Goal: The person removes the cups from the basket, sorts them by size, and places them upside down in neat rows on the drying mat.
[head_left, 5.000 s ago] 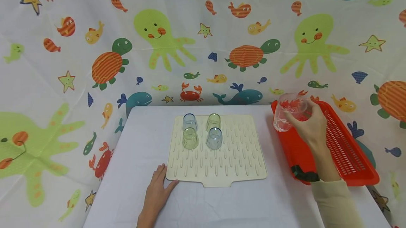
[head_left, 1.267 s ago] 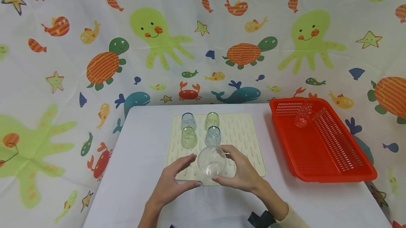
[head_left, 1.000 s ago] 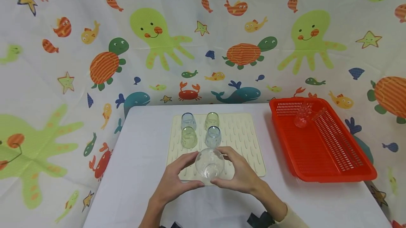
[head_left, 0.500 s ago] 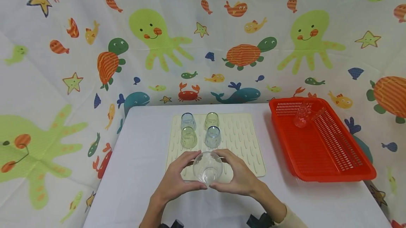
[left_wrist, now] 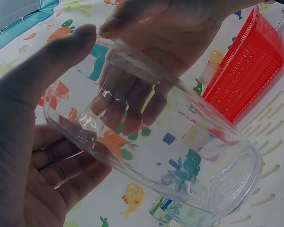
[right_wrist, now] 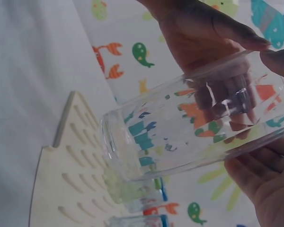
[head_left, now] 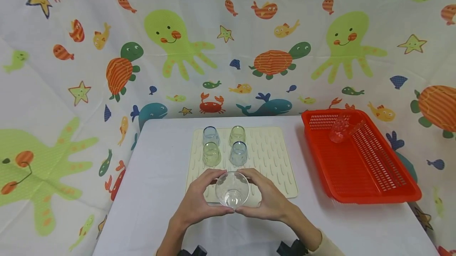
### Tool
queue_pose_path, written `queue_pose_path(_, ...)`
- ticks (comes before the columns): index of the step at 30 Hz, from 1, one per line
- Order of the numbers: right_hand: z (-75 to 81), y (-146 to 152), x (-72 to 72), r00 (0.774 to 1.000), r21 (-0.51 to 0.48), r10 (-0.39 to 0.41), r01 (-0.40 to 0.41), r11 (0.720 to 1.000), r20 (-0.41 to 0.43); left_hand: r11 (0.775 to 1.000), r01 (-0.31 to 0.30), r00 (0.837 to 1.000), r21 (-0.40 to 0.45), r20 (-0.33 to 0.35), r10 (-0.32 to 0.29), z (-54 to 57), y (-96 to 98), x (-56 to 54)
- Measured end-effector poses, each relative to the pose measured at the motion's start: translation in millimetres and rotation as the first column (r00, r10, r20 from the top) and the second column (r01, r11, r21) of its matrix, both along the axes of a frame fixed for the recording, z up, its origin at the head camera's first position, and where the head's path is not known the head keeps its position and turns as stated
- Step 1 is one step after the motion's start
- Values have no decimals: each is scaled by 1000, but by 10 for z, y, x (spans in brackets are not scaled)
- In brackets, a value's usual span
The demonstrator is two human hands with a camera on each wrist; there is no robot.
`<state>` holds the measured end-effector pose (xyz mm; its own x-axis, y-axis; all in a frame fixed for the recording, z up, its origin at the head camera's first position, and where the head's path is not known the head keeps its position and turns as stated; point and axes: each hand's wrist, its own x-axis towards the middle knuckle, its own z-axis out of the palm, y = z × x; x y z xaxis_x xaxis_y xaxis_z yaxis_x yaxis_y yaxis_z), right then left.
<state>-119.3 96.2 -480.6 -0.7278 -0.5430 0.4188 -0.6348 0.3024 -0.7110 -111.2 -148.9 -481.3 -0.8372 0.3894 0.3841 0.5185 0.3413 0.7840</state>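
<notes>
Both hands hold a clear drinking glass (head_left: 232, 188) over the front edge of the cream ridged mat (head_left: 267, 161). My left hand (head_left: 197, 198) curves round its left side and my right hand (head_left: 267, 198) round its right. In the head view the thumbs nearly meet at the near side of the rim. The left wrist view shows the tilted glass (left_wrist: 189, 146) with its base toward the mat. Fingers of both hands show through the clear wall of the glass (right_wrist: 180, 123) in the right wrist view.
Several small tinted glasses stand at the mat's back left, including a green one (head_left: 211, 154) and a blue one (head_left: 238, 154). A red slotted basket (head_left: 350, 169) on the right holds clear glassware (head_left: 340, 128). A sea-animal curtain (head_left: 228, 50) hangs behind the white table (head_left: 156, 161).
My right hand has brought the glass from the red basket to the mat's front. My left hand has left the mat's corner and taken hold of it too. The glass has since shifted slightly nearer.
</notes>
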Motion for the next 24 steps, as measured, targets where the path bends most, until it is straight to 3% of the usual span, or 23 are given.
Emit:
queue_pose_path(8,-69,-22,22,998,-32,1,1,1000,65,1000,-17,999,1,-49,17,70,10,-27)
queue_pose_path(14,-327,-71,-9,996,-54,-21,26,998,92,999,-30,996,16,-87,31,136,0,-49)
queue_pose_path(18,-525,-113,-19,984,-49,-39,48,998,171,999,-37,994,23,-100,39,167,-4,-45)
queue_pose_path(24,-720,-181,-34,960,-92,-1,28,995,280,999,-38,994,37,-105,42,193,-4,-29)
